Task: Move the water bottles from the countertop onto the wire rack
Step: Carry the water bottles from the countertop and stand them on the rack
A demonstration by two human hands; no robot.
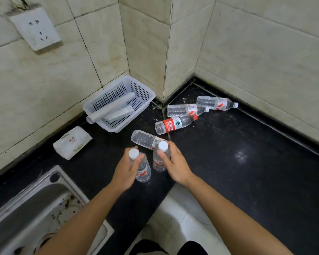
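Note:
My left hand [127, 169] grips an upright clear water bottle [143, 172] with a white cap, held over the black countertop [228, 155]. My right hand [173, 163] grips a second upright white-capped bottle [159, 159] just beside it. Behind them a bottle [145, 139] lies on its side. Farther back lie a red-labelled bottle with a red cap [175, 124] and two more clear bottles [187, 109] [216, 103] near the wall corner. No wire rack is in view.
A white plastic basket [145, 92] holding rolled items stands against the tiled wall. A tissue pack [72, 142] lies left of it. A steel sink [35, 208] fills the lower left. A wall socket [35, 27] sits upper left. The counter's front edge runs below my hands.

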